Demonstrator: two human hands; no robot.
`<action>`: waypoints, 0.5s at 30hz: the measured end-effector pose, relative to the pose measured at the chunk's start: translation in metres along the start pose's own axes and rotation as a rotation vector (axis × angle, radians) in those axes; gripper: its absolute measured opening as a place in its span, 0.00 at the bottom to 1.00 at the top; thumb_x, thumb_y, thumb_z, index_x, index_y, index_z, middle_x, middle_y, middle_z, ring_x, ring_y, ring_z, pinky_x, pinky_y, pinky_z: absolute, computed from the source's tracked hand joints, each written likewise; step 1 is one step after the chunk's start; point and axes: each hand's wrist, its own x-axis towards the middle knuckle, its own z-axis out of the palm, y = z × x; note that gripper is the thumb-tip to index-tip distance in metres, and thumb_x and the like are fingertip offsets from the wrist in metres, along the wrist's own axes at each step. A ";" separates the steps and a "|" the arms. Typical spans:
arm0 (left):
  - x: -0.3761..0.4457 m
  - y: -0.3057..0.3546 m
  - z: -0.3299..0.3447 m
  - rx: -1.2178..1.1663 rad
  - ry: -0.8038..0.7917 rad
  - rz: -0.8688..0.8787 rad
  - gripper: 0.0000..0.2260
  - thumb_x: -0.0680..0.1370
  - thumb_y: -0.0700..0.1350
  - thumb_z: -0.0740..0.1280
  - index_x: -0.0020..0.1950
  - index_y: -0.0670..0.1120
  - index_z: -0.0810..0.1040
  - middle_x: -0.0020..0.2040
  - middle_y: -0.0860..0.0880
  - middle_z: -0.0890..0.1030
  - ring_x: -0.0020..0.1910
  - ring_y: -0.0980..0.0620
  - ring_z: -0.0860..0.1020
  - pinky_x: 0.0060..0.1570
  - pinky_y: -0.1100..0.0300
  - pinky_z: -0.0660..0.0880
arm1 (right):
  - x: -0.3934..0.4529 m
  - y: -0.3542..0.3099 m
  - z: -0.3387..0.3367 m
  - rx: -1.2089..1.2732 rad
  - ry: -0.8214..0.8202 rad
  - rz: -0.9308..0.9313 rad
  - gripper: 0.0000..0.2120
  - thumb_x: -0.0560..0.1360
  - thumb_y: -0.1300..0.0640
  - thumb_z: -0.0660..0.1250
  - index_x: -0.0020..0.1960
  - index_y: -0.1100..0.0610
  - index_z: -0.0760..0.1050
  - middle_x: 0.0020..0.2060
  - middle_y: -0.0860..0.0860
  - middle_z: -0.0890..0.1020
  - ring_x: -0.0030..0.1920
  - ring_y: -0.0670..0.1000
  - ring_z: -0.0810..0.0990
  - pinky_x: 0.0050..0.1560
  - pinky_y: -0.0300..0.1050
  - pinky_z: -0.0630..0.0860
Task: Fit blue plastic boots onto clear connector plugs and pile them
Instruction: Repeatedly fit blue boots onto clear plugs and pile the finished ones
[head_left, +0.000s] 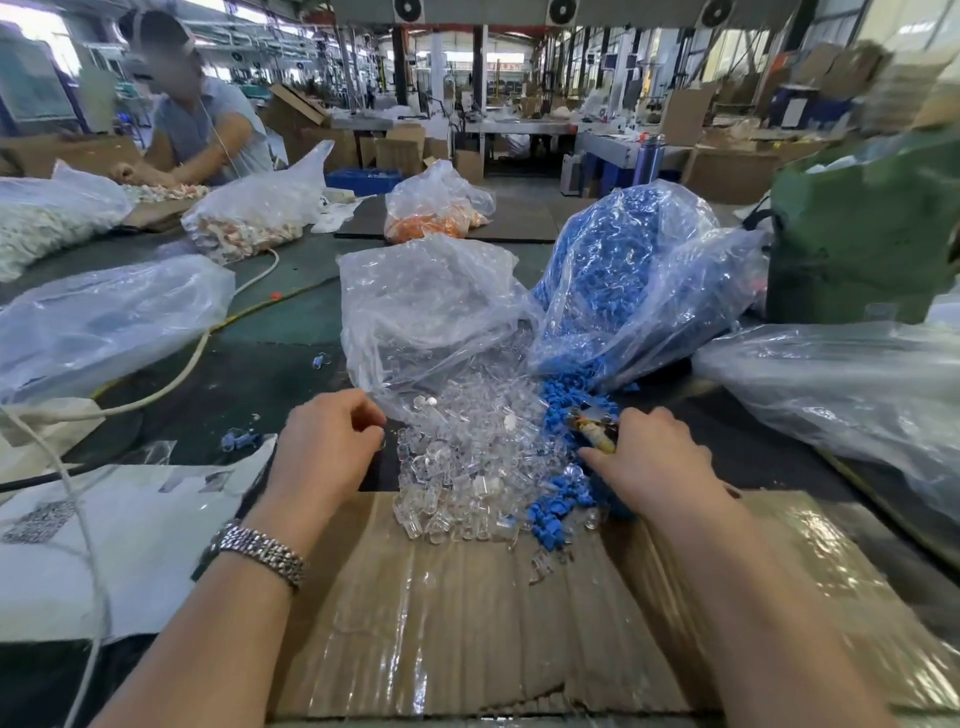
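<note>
**Early stage: both heaps big, few fitted pieces in sight**

Head view: Factory hall behind, dark worktable (249, 374) with taped cardboard (467, 623) near. Clear connector plugs (462, 467) spill from a clear bag (426, 312) at centre; blue boots (556, 509) spill from their bag (623, 280) just right of them. Left hand (327, 441) has fingers curled, tips pinched at the plug heap's left edge; whether they hold a plug, cannot tell. Right hand (649, 457) is curled round a small yellowish object (597, 431) at the boot heap, index finger pointing left. A couple of blue-and-clear pieces (239, 439) lie far left, likely fitted ones; no real pile yet. Nearly all of the work seems left.
</note>
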 end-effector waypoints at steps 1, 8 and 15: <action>0.001 0.002 -0.002 -0.139 -0.013 -0.034 0.05 0.77 0.39 0.73 0.44 0.49 0.83 0.40 0.51 0.85 0.37 0.52 0.83 0.42 0.56 0.81 | 0.000 0.000 -0.001 0.005 0.001 -0.007 0.30 0.76 0.35 0.66 0.66 0.57 0.71 0.62 0.58 0.73 0.63 0.61 0.72 0.62 0.59 0.71; -0.006 0.023 -0.007 -1.107 -0.359 -0.327 0.07 0.77 0.33 0.68 0.54 0.37 0.83 0.40 0.42 0.85 0.38 0.52 0.84 0.39 0.64 0.81 | -0.009 0.004 -0.024 0.148 0.033 -0.171 0.20 0.74 0.41 0.73 0.61 0.49 0.74 0.59 0.52 0.75 0.62 0.56 0.73 0.63 0.59 0.72; -0.006 0.027 -0.003 -1.347 -0.494 -0.458 0.15 0.67 0.34 0.72 0.53 0.35 0.82 0.40 0.42 0.85 0.37 0.51 0.85 0.36 0.63 0.82 | -0.027 -0.001 -0.033 0.088 -0.197 -0.381 0.09 0.68 0.49 0.80 0.36 0.45 0.80 0.36 0.42 0.81 0.39 0.41 0.78 0.45 0.44 0.77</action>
